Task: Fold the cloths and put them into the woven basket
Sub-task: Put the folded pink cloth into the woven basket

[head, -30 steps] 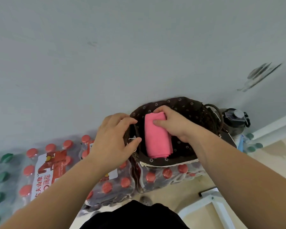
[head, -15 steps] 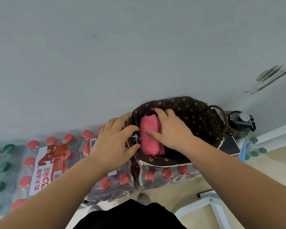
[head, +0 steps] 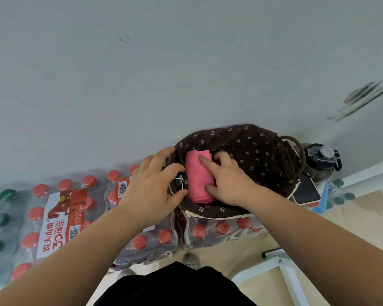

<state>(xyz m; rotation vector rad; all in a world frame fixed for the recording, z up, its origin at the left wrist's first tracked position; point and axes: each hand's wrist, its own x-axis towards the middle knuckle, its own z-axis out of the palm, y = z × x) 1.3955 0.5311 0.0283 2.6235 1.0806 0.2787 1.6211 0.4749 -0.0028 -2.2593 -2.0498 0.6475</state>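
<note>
- Woven basket [head: 263, 151] sits on bottle packs [head: 60, 217] against a grey wall [head: 142, 74].
- Left hand [head: 152, 186] grips its rim; right hand [head: 228, 180] presses pink cloth [head: 197, 175] inside.
- Bare floor [head: 352, 217] lies right.

Head view — forward-down, close above the woven basket [head: 252, 140]
</note>
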